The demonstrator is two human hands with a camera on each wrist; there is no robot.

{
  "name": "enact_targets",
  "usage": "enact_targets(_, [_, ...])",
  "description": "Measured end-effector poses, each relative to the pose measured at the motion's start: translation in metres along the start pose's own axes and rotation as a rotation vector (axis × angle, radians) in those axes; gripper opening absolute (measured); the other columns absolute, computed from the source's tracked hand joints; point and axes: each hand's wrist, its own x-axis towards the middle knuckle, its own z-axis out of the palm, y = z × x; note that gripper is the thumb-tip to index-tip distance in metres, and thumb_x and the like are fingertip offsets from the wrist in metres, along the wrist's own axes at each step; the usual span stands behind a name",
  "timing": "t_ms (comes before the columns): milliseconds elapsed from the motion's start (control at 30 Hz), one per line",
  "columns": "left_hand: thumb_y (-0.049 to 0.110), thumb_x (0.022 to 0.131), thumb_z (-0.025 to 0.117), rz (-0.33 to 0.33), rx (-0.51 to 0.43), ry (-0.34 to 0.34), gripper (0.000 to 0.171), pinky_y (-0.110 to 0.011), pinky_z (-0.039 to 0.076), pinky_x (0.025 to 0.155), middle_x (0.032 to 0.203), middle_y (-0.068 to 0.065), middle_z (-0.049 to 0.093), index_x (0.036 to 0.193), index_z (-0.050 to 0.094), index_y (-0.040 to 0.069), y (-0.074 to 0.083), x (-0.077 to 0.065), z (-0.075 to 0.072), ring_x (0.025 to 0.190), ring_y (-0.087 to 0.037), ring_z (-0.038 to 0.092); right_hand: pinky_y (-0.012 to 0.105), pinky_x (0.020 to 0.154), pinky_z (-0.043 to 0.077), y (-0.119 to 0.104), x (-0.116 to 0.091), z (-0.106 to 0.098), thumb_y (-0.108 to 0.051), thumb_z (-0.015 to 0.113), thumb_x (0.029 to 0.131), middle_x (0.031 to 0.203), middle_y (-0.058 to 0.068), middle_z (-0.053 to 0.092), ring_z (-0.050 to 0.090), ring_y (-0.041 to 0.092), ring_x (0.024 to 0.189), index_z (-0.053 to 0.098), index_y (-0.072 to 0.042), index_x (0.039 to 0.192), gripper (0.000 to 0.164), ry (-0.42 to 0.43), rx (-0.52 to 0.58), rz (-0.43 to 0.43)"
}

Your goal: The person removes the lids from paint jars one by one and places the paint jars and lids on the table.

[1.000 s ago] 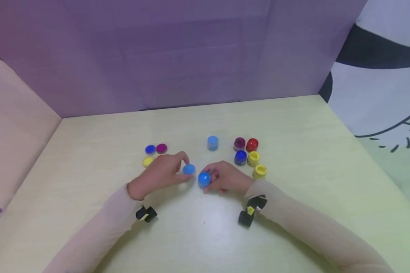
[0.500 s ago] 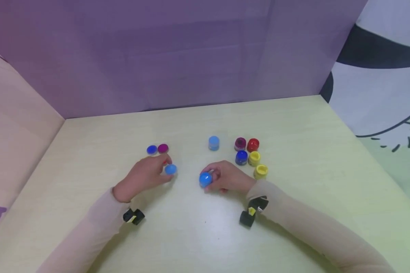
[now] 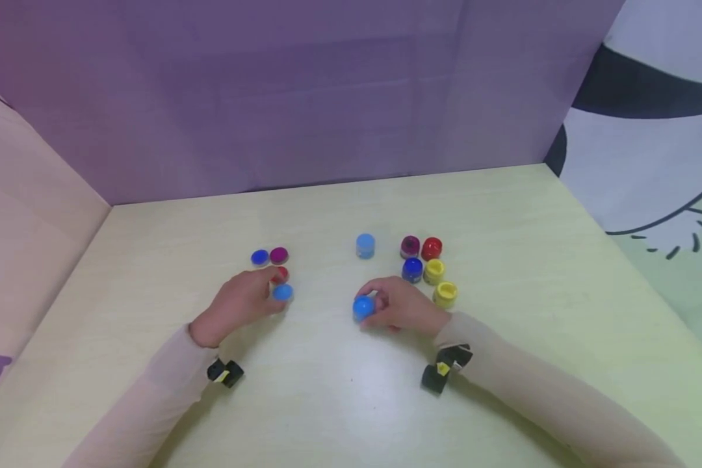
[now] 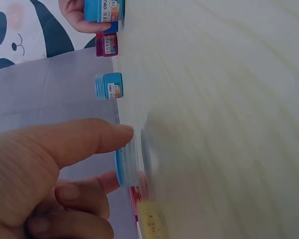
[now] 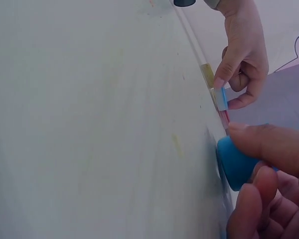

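Observation:
In the head view my left hand (image 3: 236,300) pinches a light blue jar lid (image 3: 282,292) between thumb and finger. The left wrist view shows the lid's clear rim (image 4: 131,167) held on edge, close over the table. My right hand (image 3: 406,305) grips an uncapped-looking light blue paint jar (image 3: 363,308) by its sides, near the table's middle. Beside the left fingers lie a red lid (image 3: 279,275), a dark blue lid (image 3: 260,258) and a purple lid (image 3: 279,255). A yellow lid (image 4: 153,219) shows in the left wrist view; my hand covers it from above.
Another light blue jar (image 3: 365,246) stands farther back on the table (image 3: 351,403). To the right cluster a purple jar (image 3: 410,247), a red jar (image 3: 431,248), a dark blue jar (image 3: 412,270) and two yellow jars (image 3: 445,294). A purple panel (image 3: 327,97) rises behind the table.
My left hand has carried the light blue lid leftward, away from the jar, to beside the other lids. My right hand, still gripping the jar, has shifted slightly to the right.

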Motion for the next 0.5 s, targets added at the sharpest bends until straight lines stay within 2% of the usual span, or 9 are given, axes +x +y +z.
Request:
enact_targets(133, [0.026,0.083,0.071,-0.025,0.000,-0.002,0.044,-0.027,0.035,0.052,0.059,0.000,0.045,0.117,0.057,0.001,-0.002,-0.001,0.001,0.054,-0.015,0.044,0.027,0.057,0.043,0.003,-0.009,-0.006,-0.022,0.079,0.076,0.068,0.001,0.054,0.049,0.016,0.058,0.063,-0.018,0.111,0.038,0.047,-0.053,0.003])
enact_targets(233, [0.024,0.083,0.072,-0.020,0.004,0.001,0.043,-0.027,0.034,0.051,0.058,0.001,0.044,0.116,0.057,0.000,-0.003,-0.002,0.001,0.054,-0.015,0.044,0.028,0.059,0.042,0.005,-0.015,-0.011,-0.021,0.078,0.077,0.069,0.002,0.053,0.049,0.017,0.063,0.063,-0.015,0.110,0.037,0.079,-0.099,0.025])
enact_targets(500, [0.021,0.081,0.073,-0.022,0.022,0.007,0.042,-0.027,0.035,0.051,0.061,0.000,0.049,0.114,0.057,0.000,-0.002,-0.002,0.001,0.054,-0.015,0.045,0.027,0.062,0.044,0.001,-0.030,-0.020,-0.019,0.076,0.079,0.070,0.001,0.057,0.051,0.016,0.065,0.061,-0.007,0.111,0.037,0.117,-0.223,0.093])
